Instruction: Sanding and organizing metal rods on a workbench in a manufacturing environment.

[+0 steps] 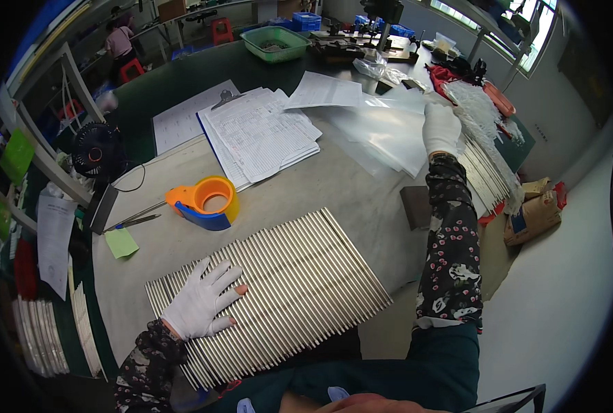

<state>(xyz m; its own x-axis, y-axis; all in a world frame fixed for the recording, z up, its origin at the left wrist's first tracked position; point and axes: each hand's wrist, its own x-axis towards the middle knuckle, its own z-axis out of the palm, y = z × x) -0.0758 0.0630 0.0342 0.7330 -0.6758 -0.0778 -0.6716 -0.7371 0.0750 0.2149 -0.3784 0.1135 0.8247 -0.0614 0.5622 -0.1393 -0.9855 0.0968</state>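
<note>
A row of thin silvery metal rods (pixel 299 268) lies side by side on the grey work surface in front of me. My left hand (pixel 203 299), in a white glove with some fingertips bare, lies flat on the rods at their left part, fingers spread. My right hand (pixel 443 129), also white-gloved, is stretched out to the far right. It is at the right edge of a stack of clear plastic bags (pixel 396 131); its fingers are turned away, so any grip is hidden. Just beside it, more metal rods (pixel 485 175) lie in a bundle near bubble wrap (pixel 482 113).
An orange and blue tape dispenser (pixel 207 202) stands beyond the rods, near pens (pixel 138 221) and a green note (pixel 121 243). A clipboard with papers (pixel 251 134) lies farther back. A dark block (pixel 415 207) sits right, a small fan (pixel 98 149) left, a green basket (pixel 275 43) far back.
</note>
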